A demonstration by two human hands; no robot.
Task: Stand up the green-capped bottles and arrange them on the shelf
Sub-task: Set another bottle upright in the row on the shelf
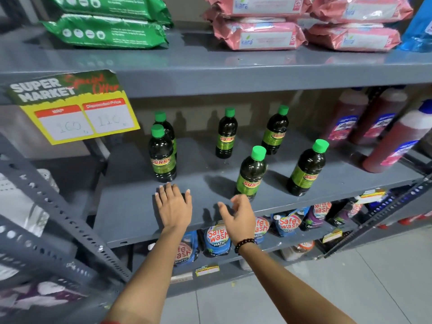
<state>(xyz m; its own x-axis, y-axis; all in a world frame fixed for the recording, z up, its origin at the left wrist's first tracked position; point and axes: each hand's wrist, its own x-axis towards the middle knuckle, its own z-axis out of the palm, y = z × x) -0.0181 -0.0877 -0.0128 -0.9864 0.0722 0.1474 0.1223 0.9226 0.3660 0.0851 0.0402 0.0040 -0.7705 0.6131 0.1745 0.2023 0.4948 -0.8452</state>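
Several dark bottles with green caps and green "Sunny" labels stand upright on the grey middle shelf (131,206). Two stand at the left, one (162,155) in front of the other (166,127). Two more stand at the back, one (226,134) in the middle and one (275,130) to the right. Two are near the front, one (251,174) in the middle and one (306,169) at the right. My left hand (174,206) lies flat and open on the shelf just in front of the front-left bottle. My right hand (240,216) hovers open just below the front-middle bottle, holding nothing.
Red bottles with blue-and-white labels (395,146) stand at the shelf's right end. A yellow price sign (74,108) hangs at the upper left. Green (107,31) and pink (259,36) packs lie on the shelf above. Safe Wash pouches (217,239) fill the shelf below. A perforated grey upright (58,206) slants at left.
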